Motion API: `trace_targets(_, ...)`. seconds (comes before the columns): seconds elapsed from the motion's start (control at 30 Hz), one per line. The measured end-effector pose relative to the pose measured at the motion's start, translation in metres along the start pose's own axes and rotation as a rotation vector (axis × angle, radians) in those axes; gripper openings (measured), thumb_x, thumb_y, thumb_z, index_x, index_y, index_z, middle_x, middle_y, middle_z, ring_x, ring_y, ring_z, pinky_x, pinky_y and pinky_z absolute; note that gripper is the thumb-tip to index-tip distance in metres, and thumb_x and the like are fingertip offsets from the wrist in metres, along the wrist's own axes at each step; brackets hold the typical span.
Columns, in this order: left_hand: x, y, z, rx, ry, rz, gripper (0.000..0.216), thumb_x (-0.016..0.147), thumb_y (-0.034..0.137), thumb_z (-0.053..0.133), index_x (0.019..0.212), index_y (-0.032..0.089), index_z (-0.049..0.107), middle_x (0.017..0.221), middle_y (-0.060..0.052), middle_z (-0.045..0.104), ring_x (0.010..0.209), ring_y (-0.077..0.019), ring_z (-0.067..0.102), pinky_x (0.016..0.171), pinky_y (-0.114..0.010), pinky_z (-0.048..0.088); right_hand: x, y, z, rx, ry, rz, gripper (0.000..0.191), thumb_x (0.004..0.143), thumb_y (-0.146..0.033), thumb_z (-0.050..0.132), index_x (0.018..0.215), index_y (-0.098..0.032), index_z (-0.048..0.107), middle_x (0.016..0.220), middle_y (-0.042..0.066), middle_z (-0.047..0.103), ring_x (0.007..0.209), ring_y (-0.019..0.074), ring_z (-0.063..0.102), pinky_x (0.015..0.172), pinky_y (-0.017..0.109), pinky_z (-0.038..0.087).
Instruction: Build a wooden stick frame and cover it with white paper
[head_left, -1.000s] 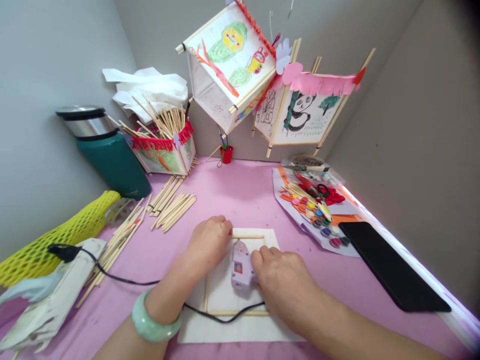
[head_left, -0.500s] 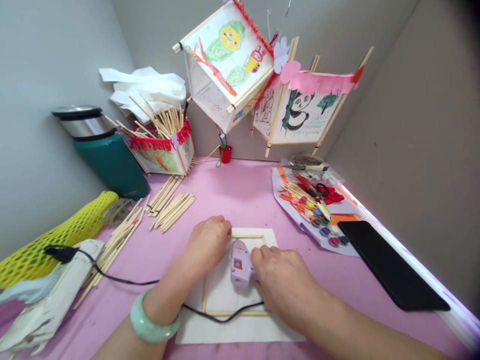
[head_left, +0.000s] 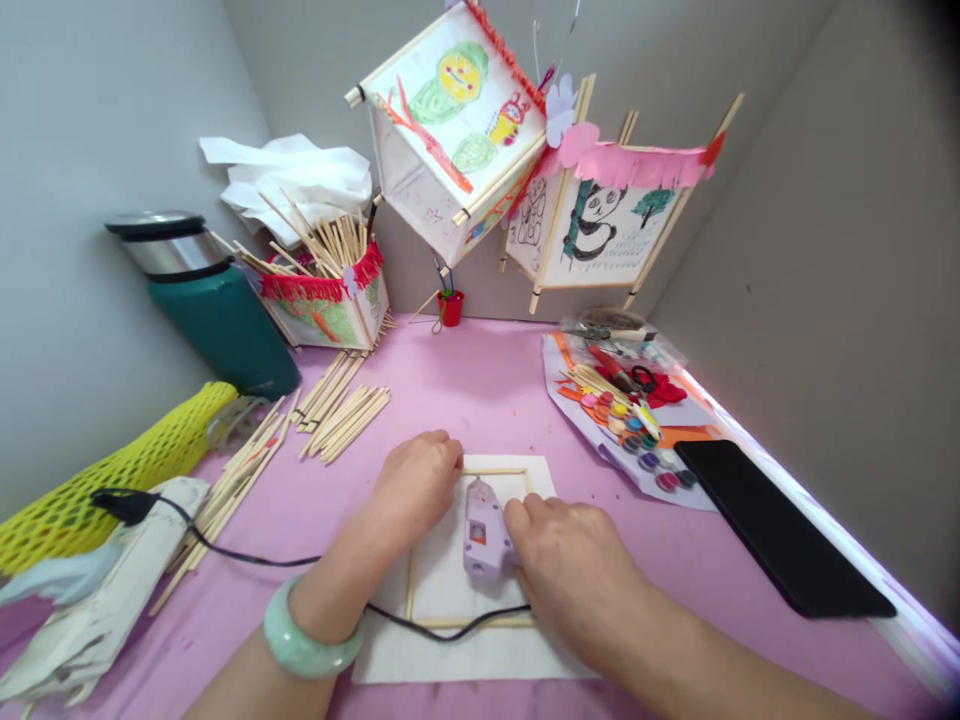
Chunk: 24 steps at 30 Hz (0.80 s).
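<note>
A square frame of thin wooden sticks [head_left: 435, 622] lies on a white sheet of paper [head_left: 450, 660] on the pink table. My right hand [head_left: 574, 560] is closed around a small lilac glue gun [head_left: 480, 525], whose nozzle points at the frame's far left corner. My left hand [head_left: 416, 485], with a green bangle on the wrist, is curled and presses down on that same corner; its fingertips are hidden. A black cord [head_left: 247, 555] runs from the gun off to the left.
Loose wooden sticks [head_left: 341, 410] lie left of the sheet. A green flask [head_left: 214, 300], a stick-filled box [head_left: 330, 290], a yellow mesh sleeve [head_left: 112, 475], two hanging paper lanterns [head_left: 457, 120], a paint palette [head_left: 637, 430] and a black phone [head_left: 780, 535] surround the work.
Almost nothing has moved. My right hand and the glue gun have shifted very slightly; my left hand stays on the corner of the frame.
</note>
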<state>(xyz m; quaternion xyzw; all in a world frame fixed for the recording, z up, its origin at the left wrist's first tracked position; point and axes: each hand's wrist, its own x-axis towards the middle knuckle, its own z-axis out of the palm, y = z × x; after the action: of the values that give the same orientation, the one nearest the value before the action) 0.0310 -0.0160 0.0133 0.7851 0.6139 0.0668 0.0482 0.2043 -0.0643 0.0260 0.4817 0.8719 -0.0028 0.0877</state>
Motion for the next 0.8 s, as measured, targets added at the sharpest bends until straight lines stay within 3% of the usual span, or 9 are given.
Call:
trace_targets(0.2,-0.001,-0.003,0.003,-0.013,0.009,0.014,0.019,0.082,0.014,0.046,0.08,0.02,0.065,0.084,-0.004,0.065,0.08,-0.0194,0.061,0.066,-0.03,0.041,-0.013,0.009,0.007,0.132,0.046,0.039,0.019,0.072,-0.009,0.054,0.088,-0.018,0.057,0.085,0.008,0.067,0.076,0.0259,0.064,0.058,0.03,0.035)
trace_targets(0.43,-0.002,-0.003,0.003,-0.038,0.005,0.017,0.02,0.082,0.015,0.046,0.081,0.021,0.065,0.084,-0.003,0.064,0.079,-0.0191,0.061,0.065,-0.03,0.039,-0.024,0.031,0.024,0.638,0.204,0.123,0.002,0.08,-0.019,0.049,0.08,-0.02,0.05,0.076,0.001,0.064,0.067,0.0177,0.058,0.06,0.027,0.034)
trace_targets(0.63,-0.004,-0.001,-0.001,-0.067,-0.009,0.003,0.021,0.083,0.017,0.046,0.083,0.023,0.066,0.086,-0.002,0.065,0.078,-0.0179,0.06,0.064,-0.028,0.036,-0.024,0.031,0.035,0.949,0.258,0.187,0.021,0.089,-0.039,0.047,0.084,-0.02,0.055,0.073,0.0,0.064,0.067,0.0179,0.058,0.061,0.027,0.04)
trace_targets(0.8,-0.003,0.0,0.0,-0.086,-0.001,-0.02,0.021,0.082,0.017,0.047,0.079,0.023,0.066,0.085,-0.002,0.065,0.077,-0.0172,0.059,0.063,-0.028,0.035,-0.024,0.03,0.035,1.062,0.284,0.2,0.025,0.087,-0.041,0.05,0.084,-0.019,0.06,0.075,0.001,0.065,0.069,0.0179,0.059,0.063,0.026,0.043)
